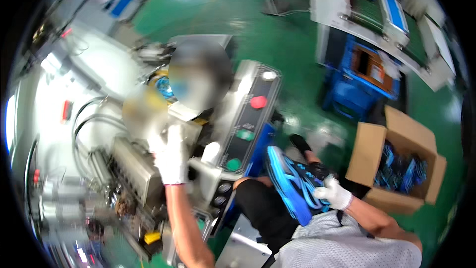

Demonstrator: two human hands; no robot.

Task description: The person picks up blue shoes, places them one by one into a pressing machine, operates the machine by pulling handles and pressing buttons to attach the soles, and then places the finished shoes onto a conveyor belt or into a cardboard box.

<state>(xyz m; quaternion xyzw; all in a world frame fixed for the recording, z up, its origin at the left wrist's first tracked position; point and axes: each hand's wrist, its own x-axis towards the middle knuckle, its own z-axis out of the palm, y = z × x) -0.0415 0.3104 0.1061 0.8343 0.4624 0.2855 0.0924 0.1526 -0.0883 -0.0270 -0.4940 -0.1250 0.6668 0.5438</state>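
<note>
My right hand (335,194), in a white glove, grips a black and blue sports shoe (296,184) above my lap. The shoe is tilted, with its bright blue sole edge facing left. My left hand (172,158), also in a white glove, reaches forward to the metal machine (136,166). Its fingers run into a blurred patch, so whether they hold anything is hidden. Just beyond that hand, a blue item (163,87) shows inside the machine, partly covered by blur.
A control panel (250,119) with red and green buttons stands between my hands. On the right, an open cardboard box (369,156) holds several black and blue shoes. Behind it are a blue crate (354,87) and a conveyor bench (367,27). Black hoses (82,119) curve along the left.
</note>
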